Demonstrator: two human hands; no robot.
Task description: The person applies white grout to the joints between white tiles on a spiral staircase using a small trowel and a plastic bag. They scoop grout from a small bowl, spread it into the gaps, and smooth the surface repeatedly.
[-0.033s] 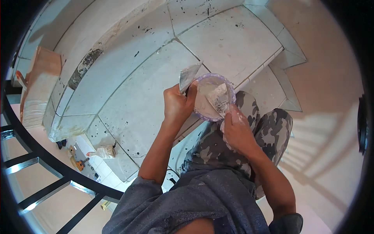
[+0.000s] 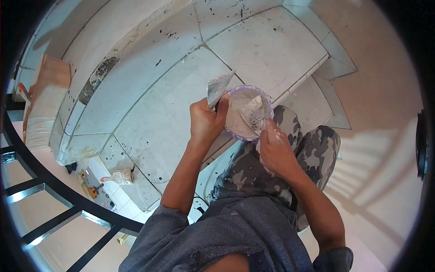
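Note:
My left hand [image 2: 206, 121] is closed around a putty knife [image 2: 219, 87], its wide metal blade pointing up and away from me. The thumb of that hand rests against the near left rim of a small round tub [image 2: 233, 128] with a purple edge. Pale, wet-looking putty [image 2: 234, 117] lies inside the tub. Closed and smeared with white, my right hand [image 2: 277, 149] grips a putty-coated scraper [image 2: 256, 111], whose flat blade dips into the tub. Its handle is hidden by my fingers. The tub sits above my knees, by the tiled step's edge.
White tiled steps [image 2: 158, 118] with black specks curve around me. A black metal railing [image 2: 72, 206] runs along the lower left. A cardboard-like box [image 2: 47, 99] and a brush with wrapped bristles [image 2: 121, 176] lie on the left. A beige wall [image 2: 385, 81] rises at right.
The scraper in the tub and my right hand have shifted very slightly. My left hand's putty knife has tilted a little to the left.

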